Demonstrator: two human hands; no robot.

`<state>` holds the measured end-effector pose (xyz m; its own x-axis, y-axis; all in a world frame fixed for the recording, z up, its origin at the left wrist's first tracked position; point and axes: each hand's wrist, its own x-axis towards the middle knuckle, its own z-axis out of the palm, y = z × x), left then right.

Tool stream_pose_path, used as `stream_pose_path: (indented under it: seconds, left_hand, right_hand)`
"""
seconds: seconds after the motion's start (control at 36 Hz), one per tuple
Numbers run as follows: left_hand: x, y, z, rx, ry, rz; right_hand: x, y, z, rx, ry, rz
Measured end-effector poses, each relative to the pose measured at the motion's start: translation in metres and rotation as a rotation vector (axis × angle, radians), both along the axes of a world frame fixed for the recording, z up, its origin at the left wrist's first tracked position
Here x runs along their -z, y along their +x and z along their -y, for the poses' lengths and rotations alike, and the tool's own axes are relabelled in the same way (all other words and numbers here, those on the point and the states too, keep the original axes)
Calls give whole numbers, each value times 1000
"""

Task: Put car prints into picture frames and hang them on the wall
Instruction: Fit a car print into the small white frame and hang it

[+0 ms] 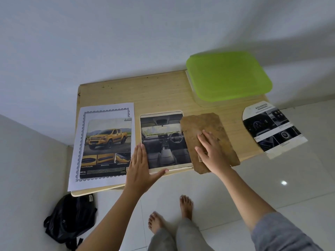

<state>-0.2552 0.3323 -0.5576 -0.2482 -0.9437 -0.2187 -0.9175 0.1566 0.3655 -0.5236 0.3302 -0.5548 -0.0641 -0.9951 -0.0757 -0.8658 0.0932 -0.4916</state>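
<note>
Step in hand, as I judge it: closing the frame (172,168) with the backing (203,124) over the cabin print (163,142).

The frame lies at the table's (145,93) near edge, about mid-length, with the cabin print inside it. The left hand (140,169) is flat with fingers straight, set against the frame's near-left corner, thumb along its near edge. The right hand (212,153) rests on the brown backing, fingers loosely spread and not curled round it. The backing sits skewed, overlapping the frame's right side.

To do it well:
- keep the left hand bracing the corner so the frame doesn't slide off the near edge
- square the backing to the frame before pressing it in
- check the print stays flat underneath
- whether the backing has clips, cannot tell

Other task things:
- truck print (108,142) at the near-left corner, on a bordered sheet overhanging the edge
- third print (272,127) hanging off the right edge

Writing:
- "ADVANCED" on the third print
- a logo on the truck print's top-right seems to read TOYOTA
- remaining text too small to read

A green-lidded box (228,77) sits at the far-right corner.
</note>
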Motion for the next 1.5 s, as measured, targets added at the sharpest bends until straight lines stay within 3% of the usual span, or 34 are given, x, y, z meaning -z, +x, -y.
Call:
stream_pose_path:
  seconds: [0.36, 0.58, 0.81, 1.06, 1.5]
  left_hand:
    - [0, 1, 0, -5, -1, -6]
    - [4, 2, -3, -24, 3, -20]
    - [7, 3, -2, -25, 15, -16]
    - [3, 1, -3, -52, 14, -15]
    - [6, 1, -2, -59, 13, -13]
  right_hand:
    - [4, -16, 5, 41, -42, -64]
    - [-14, 20, 40, -19, -152, 115]
    - [-23, 53, 106, -85, 31, 47]
    - [-17, 66, 105, -127, 104, 23]
    - [-40, 72, 97, 62, -25, 388]
